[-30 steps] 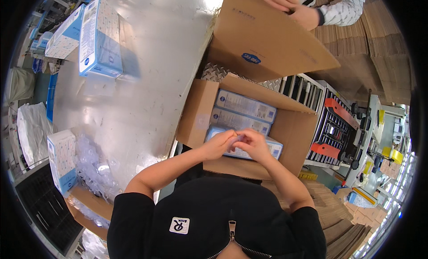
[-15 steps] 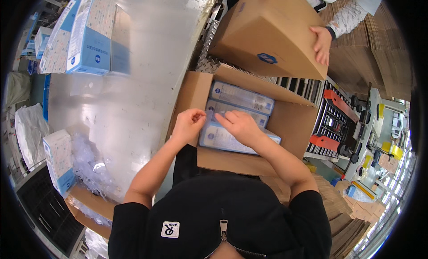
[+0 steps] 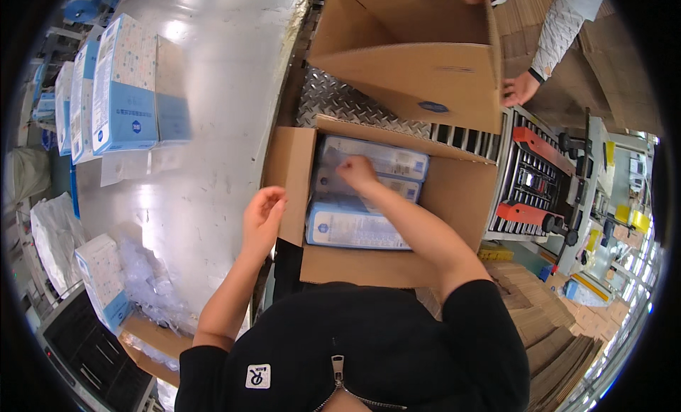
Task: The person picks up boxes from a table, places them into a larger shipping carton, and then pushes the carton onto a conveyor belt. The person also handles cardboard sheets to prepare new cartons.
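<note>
An open cardboard carton (image 3: pixel 461 206) in front of me holds a row of blue-and-white boxes (image 3: pixel 358 226). Inside it, my right hand (image 3: pixel 358 173) is closed above the middle and far boxes. A thin piece of clear plastic film (image 3: pixel 332 156) shows at its fingertips, faint against the boxes. My left hand (image 3: pixel 264 215) is raised beside the carton's left flap (image 3: pixel 289 174), over the table edge. Its thumb stands apart from loosely curled fingers, and nothing shows in it.
Blue-and-white boxes (image 3: pixel 126 114) stand on the metal table (image 3: pixel 213 114) at left, with crumpled clear plastic (image 3: pixel 152 281) nearer. A co-worker's hand (image 3: pixel 521 89) is by another open carton (image 3: pixel 425 78). A roller conveyor (image 3: pixel 532 181) lies right; flattened cardboard (image 3: pixel 546 312) is stacked nearby.
My hands have moved apart, the left going left out of the carton and the right going farther in. The co-worker's carton has tipped, so its open top now shows.
</note>
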`<state>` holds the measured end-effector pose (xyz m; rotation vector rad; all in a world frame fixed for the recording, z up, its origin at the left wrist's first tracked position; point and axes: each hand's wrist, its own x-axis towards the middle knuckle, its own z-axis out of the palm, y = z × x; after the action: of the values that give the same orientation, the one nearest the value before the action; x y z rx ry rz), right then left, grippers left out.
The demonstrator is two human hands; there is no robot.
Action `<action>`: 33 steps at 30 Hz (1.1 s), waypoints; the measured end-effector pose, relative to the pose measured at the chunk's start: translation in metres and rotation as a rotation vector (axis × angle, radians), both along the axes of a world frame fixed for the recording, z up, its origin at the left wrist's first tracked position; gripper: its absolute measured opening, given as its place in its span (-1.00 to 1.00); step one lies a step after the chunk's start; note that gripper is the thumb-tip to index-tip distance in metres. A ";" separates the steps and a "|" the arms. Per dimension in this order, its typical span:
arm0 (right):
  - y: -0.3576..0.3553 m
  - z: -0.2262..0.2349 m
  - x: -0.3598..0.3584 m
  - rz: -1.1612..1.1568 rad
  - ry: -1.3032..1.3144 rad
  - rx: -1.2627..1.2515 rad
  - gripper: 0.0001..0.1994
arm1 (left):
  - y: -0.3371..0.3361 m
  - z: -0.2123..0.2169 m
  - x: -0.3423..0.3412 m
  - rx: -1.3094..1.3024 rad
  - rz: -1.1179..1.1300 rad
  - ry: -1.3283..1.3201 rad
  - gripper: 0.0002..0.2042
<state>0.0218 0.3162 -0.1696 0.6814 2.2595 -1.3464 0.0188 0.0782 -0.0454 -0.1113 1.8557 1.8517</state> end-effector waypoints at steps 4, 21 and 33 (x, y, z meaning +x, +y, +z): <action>-0.061 -0.107 -0.025 0.153 0.029 0.400 -0.84 | -0.043 0.036 -0.002 -0.302 -0.090 0.314 -0.74; -0.069 0.196 -0.075 0.534 0.860 0.331 -0.39 | -0.186 0.087 -0.218 -1.003 -0.442 0.644 -0.15; -0.171 0.229 -0.130 1.392 0.801 0.449 -0.18 | -0.233 0.089 -0.204 -0.796 -0.300 0.369 -0.28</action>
<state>-0.1079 0.1454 0.0595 -1.3815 2.5652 -0.3558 -0.1856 -0.1547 0.0431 0.2402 2.5987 0.8932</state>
